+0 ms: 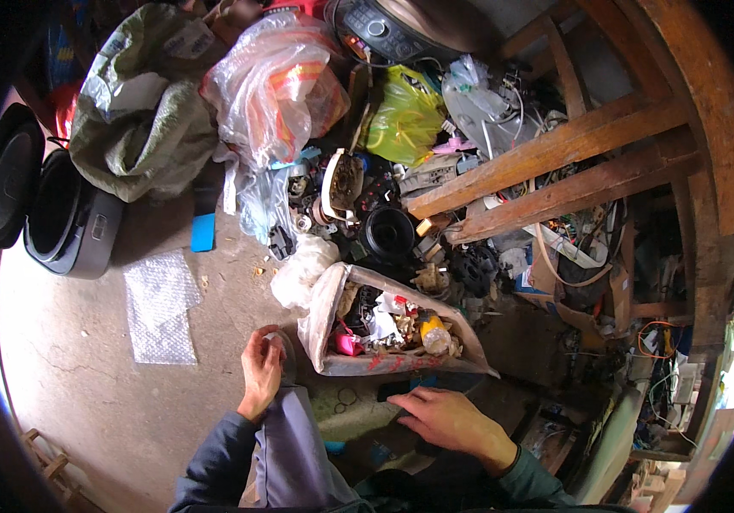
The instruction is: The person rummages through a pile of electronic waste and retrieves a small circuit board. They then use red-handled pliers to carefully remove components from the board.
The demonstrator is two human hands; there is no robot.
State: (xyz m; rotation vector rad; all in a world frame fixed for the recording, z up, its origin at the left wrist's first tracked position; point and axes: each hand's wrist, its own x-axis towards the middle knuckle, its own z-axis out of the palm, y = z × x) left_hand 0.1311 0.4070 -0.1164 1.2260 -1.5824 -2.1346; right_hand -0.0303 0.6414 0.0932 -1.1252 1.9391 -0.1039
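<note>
My left hand (262, 374) is beside my trouser leg (293, 442), its fingers curled together. A greyish rounded thing (288, 356) lies against the fingers; whether they grip it is unclear. My right hand (453, 420) reaches in from the right, palm down, with fingers extended and apart. Its fingertips are near a small dark flat object (394, 390); contact cannot be made out. Just beyond both hands stands an open sack (405, 367) with red markings. In it are paper scraps, a pink piece (348, 343) and a yellow-and-clear plastic container (434, 336).
Wooden beams (553, 167) jut in from the right above mixed scrap parts. Behind the sack lies a black round housing (389, 232). Plastic bags (277, 90) and a woven sack (149, 109) stand at the back. Bubble wrap (160, 311) and an open-lidded appliance (72, 215) are left.
</note>
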